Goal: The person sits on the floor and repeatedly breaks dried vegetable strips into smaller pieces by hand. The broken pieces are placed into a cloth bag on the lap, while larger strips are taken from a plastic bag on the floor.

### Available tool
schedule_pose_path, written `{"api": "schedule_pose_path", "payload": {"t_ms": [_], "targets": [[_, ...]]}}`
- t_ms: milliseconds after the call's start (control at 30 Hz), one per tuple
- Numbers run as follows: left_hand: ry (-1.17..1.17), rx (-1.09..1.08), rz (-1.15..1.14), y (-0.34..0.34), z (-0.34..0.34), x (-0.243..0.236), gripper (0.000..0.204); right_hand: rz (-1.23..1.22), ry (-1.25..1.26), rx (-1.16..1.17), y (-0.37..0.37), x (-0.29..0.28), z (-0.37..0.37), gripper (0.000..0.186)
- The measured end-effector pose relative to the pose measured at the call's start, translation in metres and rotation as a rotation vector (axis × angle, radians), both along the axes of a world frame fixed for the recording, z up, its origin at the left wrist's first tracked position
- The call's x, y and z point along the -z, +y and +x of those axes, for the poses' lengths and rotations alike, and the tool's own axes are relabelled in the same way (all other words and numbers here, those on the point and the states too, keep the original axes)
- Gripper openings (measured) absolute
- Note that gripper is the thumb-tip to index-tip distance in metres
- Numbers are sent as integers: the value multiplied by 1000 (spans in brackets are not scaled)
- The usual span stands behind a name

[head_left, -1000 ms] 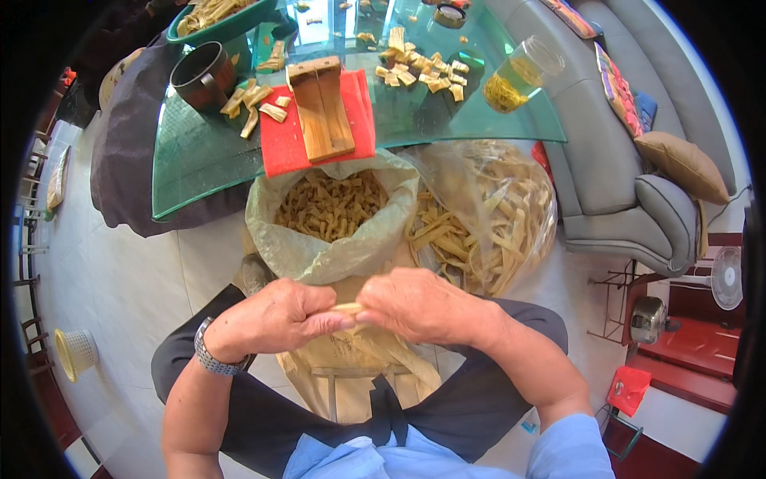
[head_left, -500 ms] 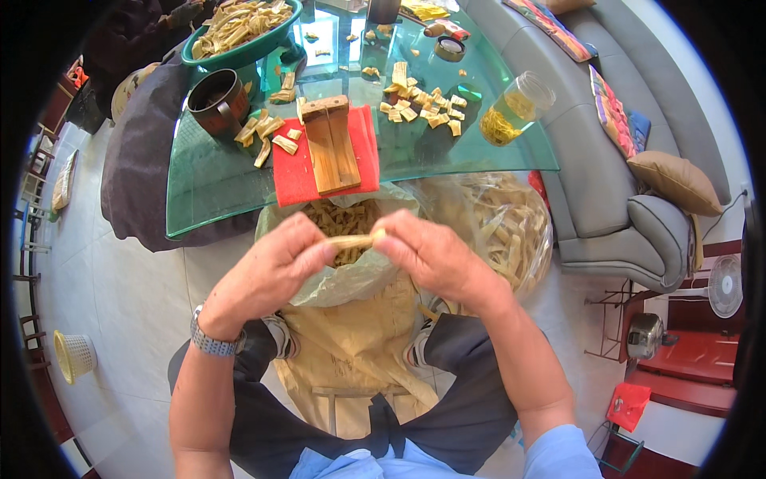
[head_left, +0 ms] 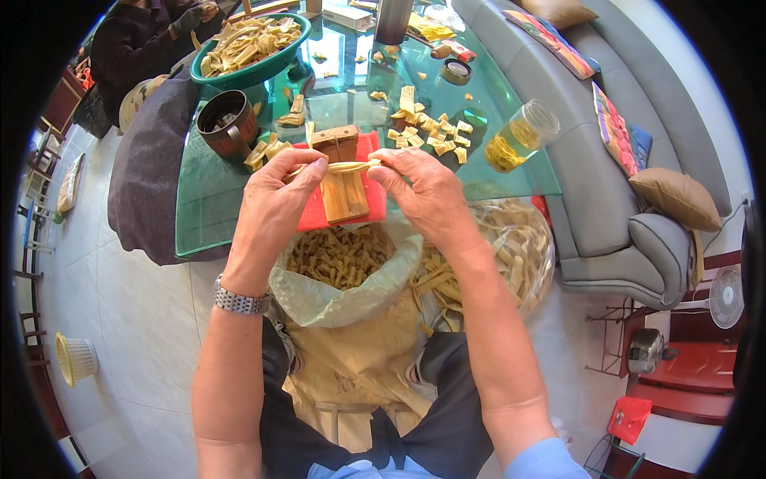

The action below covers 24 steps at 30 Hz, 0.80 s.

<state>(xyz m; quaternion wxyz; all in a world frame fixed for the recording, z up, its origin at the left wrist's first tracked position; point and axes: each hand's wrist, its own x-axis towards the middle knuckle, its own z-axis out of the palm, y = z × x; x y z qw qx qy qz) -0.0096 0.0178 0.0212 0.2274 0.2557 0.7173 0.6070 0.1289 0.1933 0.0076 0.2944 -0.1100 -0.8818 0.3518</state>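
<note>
My left hand (head_left: pixel 283 188) and my right hand (head_left: pixel 419 191) pinch either end of a pale, flattened dried strip (head_left: pixel 347 166), stretched crosswise above a wooden block (head_left: pixel 343 199) with an upright back piece. The block rests on a red mat (head_left: pixel 369 211) at the glass table's (head_left: pixel 215 219) near edge. Several cut pale pieces (head_left: pixel 435 132) lie right of the block, more at its left. Below the edge, an open woven sack (head_left: pixel 335 303) holds many small brown pieces, and a clear bag (head_left: pixel 519 263) of longer strips lies to its right.
A dark mug (head_left: pixel 226 124), green basin (head_left: pixel 250 48) of strips and jar (head_left: pixel 523 136) stand on the table. A grey sofa (head_left: pixel 598 215) borders it at right. Another person (head_left: pixel 136 48) sits at back left. A basket (head_left: pixel 76 359) is on the floor, a fan (head_left: pixel 724 295) at right.
Both my hands have moved up and forward with the strip, from over my lap, past the sack, to above the wooden block. The table now appears lower in the picture.
</note>
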Motion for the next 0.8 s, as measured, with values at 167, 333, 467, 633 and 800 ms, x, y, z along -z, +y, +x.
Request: {"api": "schedule_pose_path", "payload": {"t_ms": [167,333,467,633,800], "targets": [[310,34,-286,4,-2,33,22,37,-241,118,-5,25,-3,27],[365,46,-379,-11,5,17,28,-77,-203,10,-1,11,14,17],[266,104,-298,-12,23,-2,36,-47,-20,-120,-15,8,25,14],[-160,261,20,-16,44,-6,34,-155,0,-233,-34,-5,28,13],[-173,237,-89,-31,39,-3,21,-72,-86,-178,-35,-2,39,18]]}}
